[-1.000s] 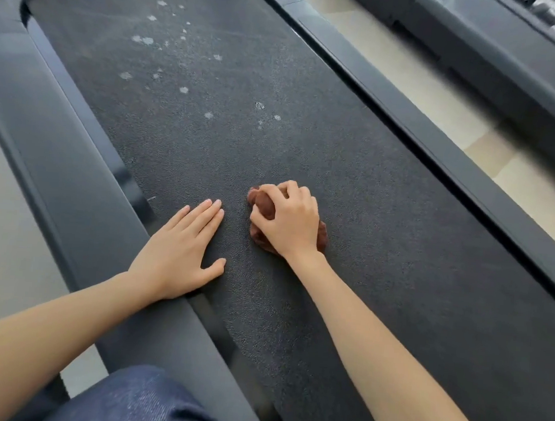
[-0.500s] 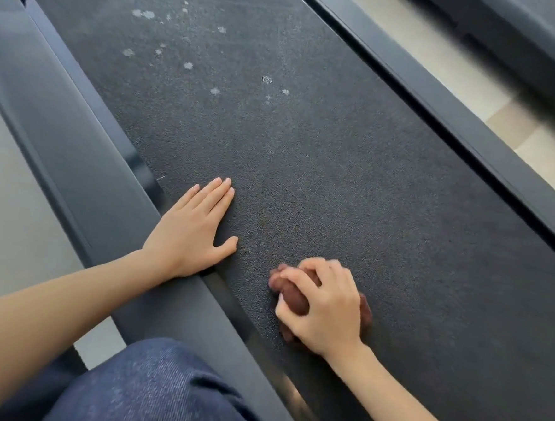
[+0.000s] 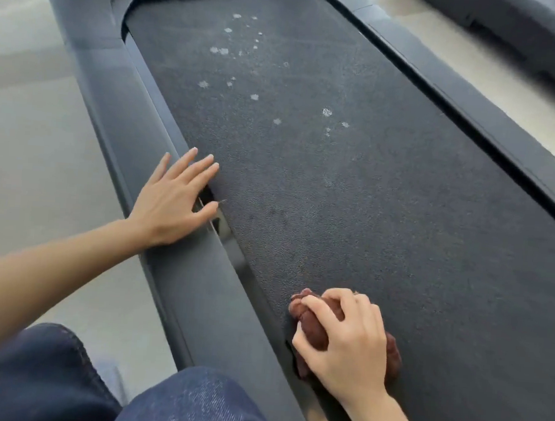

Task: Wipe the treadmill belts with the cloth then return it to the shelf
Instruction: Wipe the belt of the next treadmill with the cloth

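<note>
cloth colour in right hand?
Dark reddish-brown, plain. The cloth is bunched under the right hand on the belt; the head view shows it.

The cloth [image 3: 314,324] lies on the belt [image 3: 352,196] near its left side rail [image 3: 204,297], white spots [image 3: 256,77] farther ahead.

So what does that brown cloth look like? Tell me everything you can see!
The cloth is reddish-brown, looks soft, and is scrunched into a lumpy ball. It lies on the dark grainy treadmill belt, at its left edge beside the grey side rail. The right hand covers most of it, fingers curled round it, so only bits peek out on either side. Its full shape is hidden.
</note>
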`<state>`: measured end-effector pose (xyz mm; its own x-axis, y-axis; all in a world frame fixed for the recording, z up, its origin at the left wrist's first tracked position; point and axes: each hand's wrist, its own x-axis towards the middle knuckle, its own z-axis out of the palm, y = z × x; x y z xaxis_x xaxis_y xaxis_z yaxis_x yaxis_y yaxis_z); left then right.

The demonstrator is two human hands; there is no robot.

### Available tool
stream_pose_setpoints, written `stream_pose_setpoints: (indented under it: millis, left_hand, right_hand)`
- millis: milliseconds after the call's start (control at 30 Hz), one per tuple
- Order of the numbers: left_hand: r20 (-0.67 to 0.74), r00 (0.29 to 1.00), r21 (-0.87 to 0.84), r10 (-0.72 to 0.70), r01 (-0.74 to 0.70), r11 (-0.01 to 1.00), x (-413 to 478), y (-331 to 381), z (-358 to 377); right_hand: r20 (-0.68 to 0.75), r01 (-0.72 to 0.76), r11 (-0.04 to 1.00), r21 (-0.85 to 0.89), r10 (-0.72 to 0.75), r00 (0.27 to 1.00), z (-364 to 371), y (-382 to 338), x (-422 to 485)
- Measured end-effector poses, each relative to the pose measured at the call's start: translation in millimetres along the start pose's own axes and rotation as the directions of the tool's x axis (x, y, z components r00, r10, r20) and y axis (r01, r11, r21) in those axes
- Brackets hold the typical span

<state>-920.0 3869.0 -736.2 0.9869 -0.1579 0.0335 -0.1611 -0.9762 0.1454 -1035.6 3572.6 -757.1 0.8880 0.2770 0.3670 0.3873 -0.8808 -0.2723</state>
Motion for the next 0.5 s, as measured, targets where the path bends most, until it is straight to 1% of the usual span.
stream_pose_setpoints:
  millis: [67,100,200,333,433,500]
  left_hand:
    - [0.014,0.995,0.019,-0.094,0.094,0.995,3.0,-12.6,4.3]
    - [0.016,0.994,0.027,-0.107,0.106,0.994,4.1,-14.4,7.1]
    - [0.022,0.996,0.041,-0.082,0.081,0.996,5.3,-14.3,11.7]
    - [0.014,0.995,0.055,-0.094,0.093,0.994,6.5,-14.8,12.2]
    - [0.029,0.995,0.075,-0.097,0.095,0.993,5.5,-12.0,10.6]
    - [0.040,0.994,0.088,-0.100,0.096,0.991,5.5,-11.4,9.5]
  right_hand:
    - [-0.015,0.041,0.999,0.022,-0.040,0.999,9.8,-2.2,16.3]
    - [-0.021,0.068,0.997,0.032,-0.068,0.997,16.3,-5.1,31.0]
    - [-0.004,0.100,0.993,0.067,-0.100,0.995,39.0,-16.8,84.1]
    - [0.084,0.105,0.993,0.048,-0.109,0.990,61.6,-28.2,147.6]
    - [0.143,0.108,0.994,0.014,-0.109,0.984,65.9,-33.1,175.3]
    - [0.156,0.067,0.998,0.005,-0.067,0.985,63.0,-35.9,175.5]
